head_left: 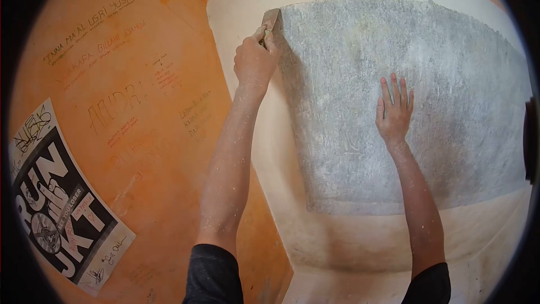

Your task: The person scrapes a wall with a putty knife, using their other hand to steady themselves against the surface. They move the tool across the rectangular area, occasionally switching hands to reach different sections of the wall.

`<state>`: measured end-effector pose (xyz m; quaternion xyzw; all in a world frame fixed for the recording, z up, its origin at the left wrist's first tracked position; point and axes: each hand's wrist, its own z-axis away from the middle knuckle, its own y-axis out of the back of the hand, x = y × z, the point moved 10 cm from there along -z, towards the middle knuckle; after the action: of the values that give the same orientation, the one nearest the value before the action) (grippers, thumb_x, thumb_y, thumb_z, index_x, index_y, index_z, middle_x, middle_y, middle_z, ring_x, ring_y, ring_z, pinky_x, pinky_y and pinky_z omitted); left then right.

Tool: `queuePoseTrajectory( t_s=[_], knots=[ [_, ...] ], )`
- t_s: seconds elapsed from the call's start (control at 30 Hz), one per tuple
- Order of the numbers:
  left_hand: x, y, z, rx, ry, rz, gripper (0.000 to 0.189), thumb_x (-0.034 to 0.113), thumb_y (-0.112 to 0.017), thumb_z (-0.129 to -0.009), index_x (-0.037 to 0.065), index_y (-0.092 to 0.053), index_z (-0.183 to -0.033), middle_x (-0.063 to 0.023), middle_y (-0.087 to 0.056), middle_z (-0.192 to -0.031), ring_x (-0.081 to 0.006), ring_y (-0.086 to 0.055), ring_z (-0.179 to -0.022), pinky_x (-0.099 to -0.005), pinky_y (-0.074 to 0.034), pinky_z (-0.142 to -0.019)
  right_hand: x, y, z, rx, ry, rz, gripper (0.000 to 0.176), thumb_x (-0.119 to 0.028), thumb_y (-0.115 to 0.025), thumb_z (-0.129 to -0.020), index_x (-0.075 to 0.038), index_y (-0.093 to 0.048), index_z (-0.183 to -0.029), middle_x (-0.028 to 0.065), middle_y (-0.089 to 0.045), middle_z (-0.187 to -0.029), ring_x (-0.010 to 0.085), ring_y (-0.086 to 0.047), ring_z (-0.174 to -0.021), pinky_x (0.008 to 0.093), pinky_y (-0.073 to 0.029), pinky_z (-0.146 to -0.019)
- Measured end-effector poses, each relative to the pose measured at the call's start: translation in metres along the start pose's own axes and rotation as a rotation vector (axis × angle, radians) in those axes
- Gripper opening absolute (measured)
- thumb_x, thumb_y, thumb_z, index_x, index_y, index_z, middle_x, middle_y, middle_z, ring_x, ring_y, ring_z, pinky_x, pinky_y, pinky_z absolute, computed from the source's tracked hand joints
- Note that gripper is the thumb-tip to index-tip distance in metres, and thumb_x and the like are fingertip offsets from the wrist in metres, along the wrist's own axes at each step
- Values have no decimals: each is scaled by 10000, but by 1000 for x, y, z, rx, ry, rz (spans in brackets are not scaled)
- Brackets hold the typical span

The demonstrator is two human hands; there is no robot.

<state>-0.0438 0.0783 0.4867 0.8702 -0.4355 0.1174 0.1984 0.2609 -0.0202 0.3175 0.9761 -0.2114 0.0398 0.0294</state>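
Note:
My left hand [256, 59] is raised high and closed round the handle of a metal scraper [272, 18]. The scraper's blade lies at the upper left corner of a rough grey patch [349, 107] on the white wall [242, 8]. Lower and to the right, my right hand [395, 114] rests flat against the grey patch with its fingers spread and nothing in it. Pale specks dot both forearms.
An orange wall [169, 152] with handwriting stands on the left. A black and white poster [67, 208] hangs at its lower left. Below the grey patch runs a cream ledge [349, 242]. A dark object [530, 141] shows at the right edge.

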Motion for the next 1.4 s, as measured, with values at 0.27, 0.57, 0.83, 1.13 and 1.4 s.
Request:
queuePoseTrajectory(
  t_s=[0.27, 0.57, 0.83, 1.13, 1.4],
  knots=[
    [2, 5, -1, -16, -9, -32, 396, 318, -552, -945, 108, -659, -1264, -213, -714, -1010, -370, -681, -982, -434, -532, -867, -2, -1, 1, -2, -28, -19, 526, -265, -482, -997, -219, -389, -1513, 27, -300, -1598, 258, -228, -1484, 514, -153, -1200],
    [2, 3, -2, 7, 7, -73, 373, 320, -544, -950, 137, -674, -1248, -192, -718, -1011, -362, -684, -966, -440, -536, -852, -2, -5, 2, -34, -24, 32, 520, -287, -467, -1007, -221, -381, -1516, 22, -287, -1603, 251, -220, -1486, 510, -152, -1201],
    [14, -2, 0, -40, 6, -224, 354, 328, -554, -941, 151, -695, -1213, -186, -720, -976, -375, -682, -947, -457, -538, -837, 0, -3, 1, -19, -21, 26, 517, -292, -459, -1013, -224, -374, -1518, 24, -294, -1599, 250, -224, -1484, 515, -153, -1198],
    [21, 4, -7, -30, 47, -116, 322, 309, -542, -940, 154, -722, -1157, -179, -724, -945, -363, -687, -940, -460, -536, -837, 3, -1, 0, -24, -43, -7, 509, -286, -471, -1007, -221, -399, -1506, 25, -302, -1595, 254, -234, -1480, 516, -165, -1195],
    [35, -6, 1, -24, 80, -136, 319, 312, -538, -932, 132, -738, -1102, -187, -721, -972, -365, -685, -959, -457, -534, -850, 0, 0, 0, 1, -23, -25, 511, -286, -477, -1007, -225, -397, -1508, 25, -302, -1596, 252, -238, -1478, 517, -162, -1195]
  ],
)
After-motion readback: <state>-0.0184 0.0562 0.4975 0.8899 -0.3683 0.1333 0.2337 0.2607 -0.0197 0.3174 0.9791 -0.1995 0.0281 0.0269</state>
